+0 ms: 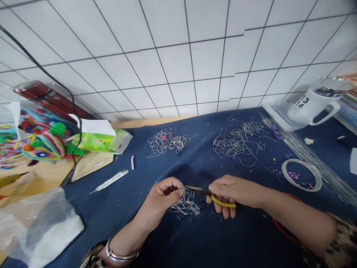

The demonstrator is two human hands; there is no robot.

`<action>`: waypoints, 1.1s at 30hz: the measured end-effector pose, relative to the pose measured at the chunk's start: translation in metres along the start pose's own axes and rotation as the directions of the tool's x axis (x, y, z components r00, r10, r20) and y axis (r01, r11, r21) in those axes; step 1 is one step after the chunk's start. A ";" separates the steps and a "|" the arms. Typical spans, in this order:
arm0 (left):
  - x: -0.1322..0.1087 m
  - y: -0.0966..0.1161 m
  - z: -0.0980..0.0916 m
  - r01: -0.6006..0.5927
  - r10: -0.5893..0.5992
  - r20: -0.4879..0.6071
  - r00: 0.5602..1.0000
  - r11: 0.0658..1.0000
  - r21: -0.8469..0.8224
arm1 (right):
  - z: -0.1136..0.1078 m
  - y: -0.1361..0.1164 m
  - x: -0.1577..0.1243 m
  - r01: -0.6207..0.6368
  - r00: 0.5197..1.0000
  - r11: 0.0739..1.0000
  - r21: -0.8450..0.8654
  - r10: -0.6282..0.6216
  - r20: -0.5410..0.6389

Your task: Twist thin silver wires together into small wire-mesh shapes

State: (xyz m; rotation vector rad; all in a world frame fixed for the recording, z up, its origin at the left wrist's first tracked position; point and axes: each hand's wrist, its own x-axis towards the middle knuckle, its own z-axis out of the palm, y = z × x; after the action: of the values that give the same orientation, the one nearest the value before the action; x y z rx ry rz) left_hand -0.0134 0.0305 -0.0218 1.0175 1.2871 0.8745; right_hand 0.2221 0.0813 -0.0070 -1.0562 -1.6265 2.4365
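Observation:
My left hand (164,195) pinches a tangled piece of thin silver wire with small pink beads (186,205), which hangs over the blue cloth (195,238). My right hand (237,191) is closed round yellow-handled pliers (212,197). The dark jaws of the pliers point left and meet the wire at my left fingertips. A metal bangle circles my left wrist.
Two more wire tangles (167,142) (237,139) lie farther back on the cloth. A roll of clear tape (301,175) with pink beads inside, a bundle of straight wires (320,163), a white mug (315,104), a clear bag (36,227) and colourful craft pieces (41,145) surround the work area.

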 end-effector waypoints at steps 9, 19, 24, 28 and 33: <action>-0.002 -0.003 0.000 -0.056 0.055 0.014 0.998 0.991 0.120 | -0.002 -0.001 0.000 -0.023 1.000 0.998 -0.051 0.023 -0.001; -0.005 -0.001 0.003 -0.038 0.039 -0.001 0.999 0.993 0.116 | -0.001 0.004 0.000 0.011 0.998 0.997 0.073 -0.015 0.065; -0.005 -0.001 0.003 -0.011 0.010 0.012 1.000 0.998 0.067 | -0.001 0.005 0.001 0.006 0.998 0.996 0.090 -0.011 0.060; -0.006 -0.005 0.003 -0.024 0.026 -0.034 0.999 0.998 0.055 | 0.002 0.003 0.000 0.006 0.999 0.997 0.075 -0.009 0.043; -0.005 -0.007 0.004 0.003 -0.001 -0.091 0.996 1.000 0.021 | 0.005 0.005 0.001 0.018 1.000 0.998 0.057 -0.019 0.020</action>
State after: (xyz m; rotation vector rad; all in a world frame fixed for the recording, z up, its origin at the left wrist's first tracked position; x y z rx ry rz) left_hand -0.0101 0.0228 -0.0267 1.0028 1.3765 0.9165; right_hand 0.2205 0.0754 -0.0102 -1.0076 -1.5555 2.4741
